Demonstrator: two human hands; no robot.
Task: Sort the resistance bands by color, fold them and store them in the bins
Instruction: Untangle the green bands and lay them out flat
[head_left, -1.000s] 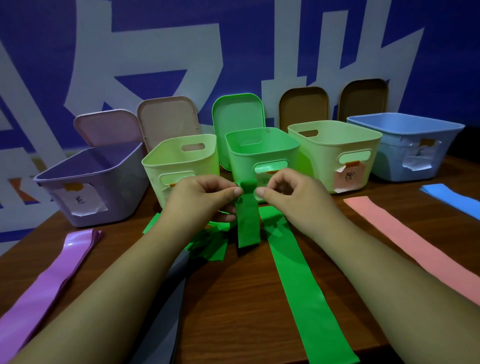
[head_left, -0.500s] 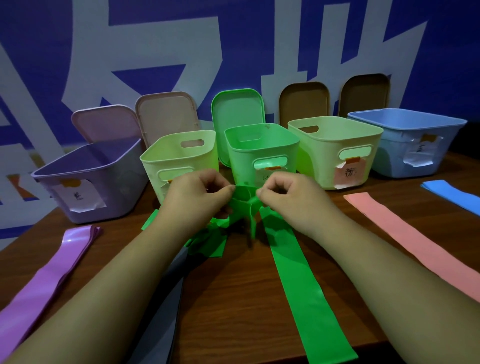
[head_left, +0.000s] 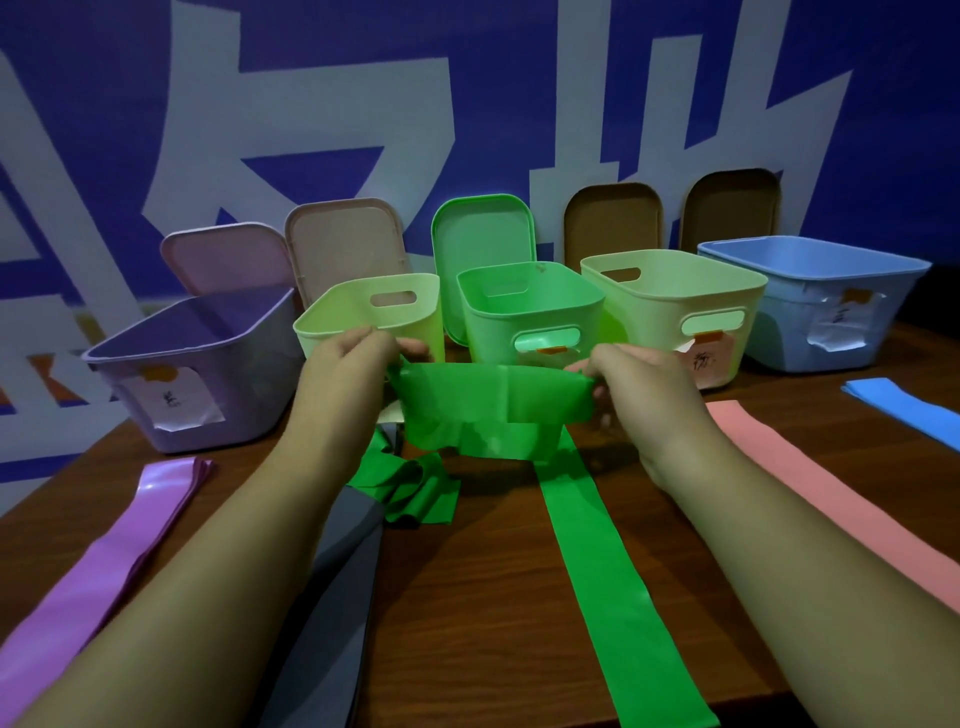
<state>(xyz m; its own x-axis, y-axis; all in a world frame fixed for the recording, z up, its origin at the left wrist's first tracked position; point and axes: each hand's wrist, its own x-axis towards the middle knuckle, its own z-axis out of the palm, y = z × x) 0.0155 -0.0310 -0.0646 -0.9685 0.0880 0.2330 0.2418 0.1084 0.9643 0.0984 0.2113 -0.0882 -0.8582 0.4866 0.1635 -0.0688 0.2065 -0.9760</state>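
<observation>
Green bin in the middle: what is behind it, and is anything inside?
A green lid stands upright behind the green bin. The visible inner walls look bare; the floor is hidden by its front wall and the stretched green band.

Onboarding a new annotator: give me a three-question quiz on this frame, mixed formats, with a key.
1. True or false: the left hand and right hand both grip the green resistance band.
2. Multiple choice: directly behind the held band stands the A) purple bin B) green bin C) blue bin.
3. Fill in: the band lying flat on the table just right of the right forearm is ____.

Key: 1 true. 2 B. 3 pink, the pink band.
</observation>
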